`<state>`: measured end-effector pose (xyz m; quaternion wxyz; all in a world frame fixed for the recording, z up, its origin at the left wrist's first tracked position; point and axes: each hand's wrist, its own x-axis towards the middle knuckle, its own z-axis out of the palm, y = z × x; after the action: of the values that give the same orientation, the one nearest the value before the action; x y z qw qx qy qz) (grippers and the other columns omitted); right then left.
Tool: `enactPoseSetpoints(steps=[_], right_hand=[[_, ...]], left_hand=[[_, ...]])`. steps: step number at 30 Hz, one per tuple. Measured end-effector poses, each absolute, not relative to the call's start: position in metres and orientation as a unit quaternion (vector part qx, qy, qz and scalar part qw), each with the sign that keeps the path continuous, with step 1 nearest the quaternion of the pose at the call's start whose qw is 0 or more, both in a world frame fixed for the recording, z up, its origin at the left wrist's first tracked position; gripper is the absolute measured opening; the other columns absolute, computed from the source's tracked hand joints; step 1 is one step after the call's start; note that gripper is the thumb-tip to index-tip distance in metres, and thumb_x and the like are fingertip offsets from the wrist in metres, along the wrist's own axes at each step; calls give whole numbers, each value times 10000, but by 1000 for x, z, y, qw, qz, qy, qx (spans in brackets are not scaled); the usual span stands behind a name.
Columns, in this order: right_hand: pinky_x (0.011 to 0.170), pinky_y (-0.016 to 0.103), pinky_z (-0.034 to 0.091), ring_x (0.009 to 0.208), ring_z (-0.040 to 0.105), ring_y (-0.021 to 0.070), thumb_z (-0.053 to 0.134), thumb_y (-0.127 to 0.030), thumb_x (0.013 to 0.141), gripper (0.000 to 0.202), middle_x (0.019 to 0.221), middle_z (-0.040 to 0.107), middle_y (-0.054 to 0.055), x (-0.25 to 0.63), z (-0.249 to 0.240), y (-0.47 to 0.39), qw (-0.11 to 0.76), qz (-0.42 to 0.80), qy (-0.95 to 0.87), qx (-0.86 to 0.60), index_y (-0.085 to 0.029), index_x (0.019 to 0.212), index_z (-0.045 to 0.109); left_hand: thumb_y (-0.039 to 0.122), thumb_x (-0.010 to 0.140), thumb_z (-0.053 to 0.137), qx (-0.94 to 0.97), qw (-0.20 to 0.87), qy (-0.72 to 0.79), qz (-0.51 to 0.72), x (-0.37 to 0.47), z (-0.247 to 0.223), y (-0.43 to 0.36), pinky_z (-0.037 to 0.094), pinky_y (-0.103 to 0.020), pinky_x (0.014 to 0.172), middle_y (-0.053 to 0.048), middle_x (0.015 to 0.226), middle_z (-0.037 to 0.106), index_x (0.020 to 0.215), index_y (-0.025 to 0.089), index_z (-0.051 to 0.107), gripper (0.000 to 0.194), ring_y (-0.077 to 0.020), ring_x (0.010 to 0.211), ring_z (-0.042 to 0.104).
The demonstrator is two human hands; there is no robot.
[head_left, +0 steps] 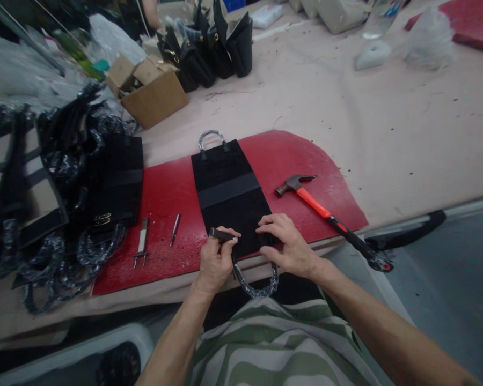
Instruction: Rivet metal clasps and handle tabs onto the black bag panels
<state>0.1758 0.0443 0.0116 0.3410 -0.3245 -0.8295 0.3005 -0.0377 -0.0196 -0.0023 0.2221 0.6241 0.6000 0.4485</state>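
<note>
Pinching a short dark bar (222,234) between thumb and fingers, the left hand (216,257) rests at the near part of a flat black bag piece (241,217). The right hand (285,244) lies over the near right corner of that piece, its thumb and fingers parted; I cannot tell whether its grip holds any of the dark material between them. The bag piece lies on a red mat (173,185) at the front of the desk (306,91), with one plastic-wrapped handle (210,133) at its far end and another handle (260,292) hanging past the desk's near edge, below the hands. To the left on the mat are a two-pronged tool (142,241) and a slim metal rod (175,230), lying apart. A hammer (312,202) is on the right, its head on the mat and its handle reaching beyond the mat's edge. More black bag pieces (118,174) are heaped at the far left, with wrapped handles among them. Farther back, a cardboard box (156,99) sits just beside several upright black bags (240,51).
</note>
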Motion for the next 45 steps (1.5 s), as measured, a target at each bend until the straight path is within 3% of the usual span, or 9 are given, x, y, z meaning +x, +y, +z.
enactPoseSetpoints(steps=[4,7,14,27,31,35,38,41,45], right_hand=[[898,435,478,1002,587,250,600,-189,861,158,1031,644,92,199,26,46,413,235,-790,-387,-200,1012,644],[909,458,470,997,595,273,600,-211,865,123,1005,656,106,224,31,51,409,132,-783,-451,-196,973,658],[912,492,451,1013,583,320,590,-293,823,215,1031,649,140,273,8,64,287,49,-762,-578,-177,991,658],[749,365,421,860,541,281,502,-252,877,194,925,600,131,264,13,54,141,1,-767,-626,-153,1011,601],[669,323,392,787,554,235,516,-235,839,146,890,599,102,259,26,57,101,104,-746,-650,-167,940,597],[549,284,381,579,493,157,616,-307,758,132,663,539,1,254,44,57,153,446,-608,-639,-200,803,553],[465,250,386,500,427,115,642,-350,739,198,647,504,-24,248,53,51,222,695,-394,-559,-206,826,538],[386,184,293,443,335,69,613,-305,775,151,626,441,-52,240,59,46,253,759,-269,-536,-194,838,531],[349,165,237,405,279,54,581,-407,861,220,595,384,-85,225,77,43,286,712,-313,-560,-206,844,493]], left_hand=[[153,943,529,639,197,592,451,-39,-3,-21,546,-281,840,-32,973,704,1033,198,598,122,-152,899,684],[146,944,529,671,140,578,442,-37,-4,-22,550,-269,833,-40,968,709,1039,186,609,130,-152,898,690],[141,951,522,683,98,578,435,-32,-4,-21,560,-251,800,-45,945,708,1039,178,587,116,-146,874,692],[124,944,530,688,44,573,443,-22,-2,-19,581,-233,771,-53,909,711,1044,173,556,115,-147,835,720],[135,952,520,697,36,567,437,-23,-7,-20,589,-242,767,-60,926,714,1063,172,547,120,-154,844,725],[147,950,520,699,71,566,432,-25,-11,-21,586,-237,748,-61,962,713,1078,178,542,133,-150,830,724],[161,946,517,695,95,571,428,-25,-10,-21,583,-245,741,-56,951,711,1070,186,550,131,-155,811,723],[175,944,511,688,111,578,424,-25,-8,-20,578,-243,704,-46,914,713,1057,198,557,124,-161,780,721],[157,933,509,686,115,569,438,-25,-8,-19,580,-241,722,-47,924,722,1054,204,558,139,-165,817,725]])
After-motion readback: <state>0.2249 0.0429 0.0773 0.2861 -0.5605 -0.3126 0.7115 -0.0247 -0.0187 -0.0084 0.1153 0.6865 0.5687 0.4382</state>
